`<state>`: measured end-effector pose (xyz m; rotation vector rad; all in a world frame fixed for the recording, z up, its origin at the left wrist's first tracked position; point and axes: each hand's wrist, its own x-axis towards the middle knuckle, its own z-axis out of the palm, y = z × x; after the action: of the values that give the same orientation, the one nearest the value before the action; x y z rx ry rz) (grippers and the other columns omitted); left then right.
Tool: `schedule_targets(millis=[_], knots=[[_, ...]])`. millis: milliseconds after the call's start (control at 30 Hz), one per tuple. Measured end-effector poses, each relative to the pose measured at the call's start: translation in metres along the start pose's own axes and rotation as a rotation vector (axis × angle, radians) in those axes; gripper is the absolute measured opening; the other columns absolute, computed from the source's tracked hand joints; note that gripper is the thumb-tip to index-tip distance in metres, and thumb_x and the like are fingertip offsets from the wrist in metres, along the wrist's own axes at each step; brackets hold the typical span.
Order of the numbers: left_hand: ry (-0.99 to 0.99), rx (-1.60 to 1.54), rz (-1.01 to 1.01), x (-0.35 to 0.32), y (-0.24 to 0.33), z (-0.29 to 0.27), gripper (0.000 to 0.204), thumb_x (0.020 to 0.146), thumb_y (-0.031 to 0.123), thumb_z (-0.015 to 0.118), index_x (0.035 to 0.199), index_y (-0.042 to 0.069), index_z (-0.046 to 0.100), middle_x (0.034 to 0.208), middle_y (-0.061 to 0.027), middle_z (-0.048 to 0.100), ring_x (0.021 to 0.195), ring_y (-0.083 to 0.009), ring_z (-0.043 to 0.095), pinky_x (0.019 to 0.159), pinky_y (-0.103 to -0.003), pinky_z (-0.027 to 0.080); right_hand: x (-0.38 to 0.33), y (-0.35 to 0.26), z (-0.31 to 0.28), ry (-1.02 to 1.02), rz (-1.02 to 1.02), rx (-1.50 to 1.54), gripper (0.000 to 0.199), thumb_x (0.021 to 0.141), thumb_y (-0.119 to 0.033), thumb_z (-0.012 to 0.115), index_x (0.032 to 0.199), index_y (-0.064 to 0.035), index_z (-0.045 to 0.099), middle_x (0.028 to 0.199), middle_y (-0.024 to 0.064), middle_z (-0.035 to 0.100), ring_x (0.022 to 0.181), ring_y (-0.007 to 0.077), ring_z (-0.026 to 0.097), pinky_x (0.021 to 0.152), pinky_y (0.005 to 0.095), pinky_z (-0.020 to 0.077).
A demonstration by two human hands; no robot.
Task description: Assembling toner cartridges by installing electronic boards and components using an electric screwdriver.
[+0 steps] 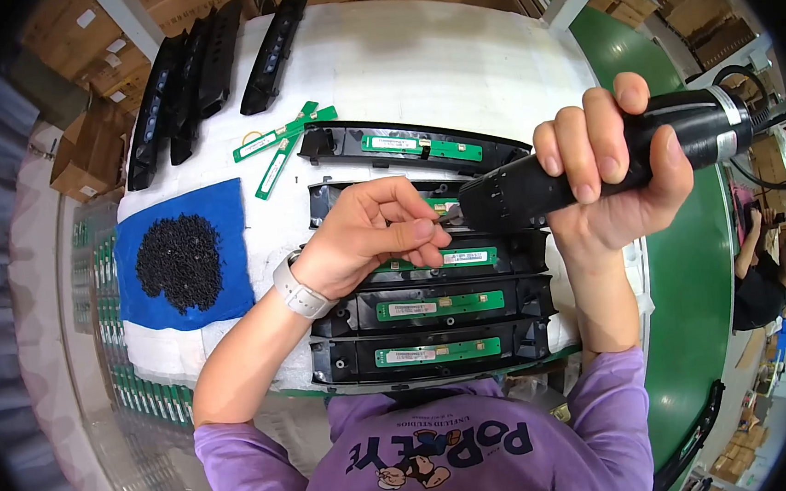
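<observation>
My right hand [614, 182] is wrapped around a black electric screwdriver [514, 194], held nearly level with its nose toward the left. At that nose my left hand [364, 225] has thumb and fingers pinched together around the tip; what lies between them is too small to make out. Below both hands, several long black plastic housings [352, 315] lie in a column. Each visible one carries a narrow green circuit board [439, 305]. The farthest housing [334, 142] sits beyond my hands, and the one behind my left hand is partly hidden.
Left of the housings, small black screw-like pieces [180, 262] are heaped on a blue cloth [144, 311]. Loose green boards [274, 167] lie beyond it. More black housings [217, 61] stand at the far left. The screwdriver's cable [759, 92] loops at right. Trays of boards [151, 398] sit lower left.
</observation>
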<state>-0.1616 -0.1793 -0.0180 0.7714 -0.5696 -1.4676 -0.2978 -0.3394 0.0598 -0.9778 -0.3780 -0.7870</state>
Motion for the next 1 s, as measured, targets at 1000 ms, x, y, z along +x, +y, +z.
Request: schedule_targets(millis=[1000], knots=[[0.431, 0.321, 0.203, 0.006, 0.019, -0.023, 0.02, 0.099, 0.02, 0.033, 0.101, 0.002, 0.04, 0.068, -0.0146, 0.06, 0.045, -0.0136, 0.053, 0.038, -0.022, 0.037, 0.017, 0.065, 0.001, -0.094, 0.387, -0.518, 0.024, 0.075, -0.013, 0.064, 0.082, -0.0011, 0.044, 0.053, 0.0044, 0.044, 0.04, 0.0117, 0.041, 0.041, 0.0238, 0.0354]])
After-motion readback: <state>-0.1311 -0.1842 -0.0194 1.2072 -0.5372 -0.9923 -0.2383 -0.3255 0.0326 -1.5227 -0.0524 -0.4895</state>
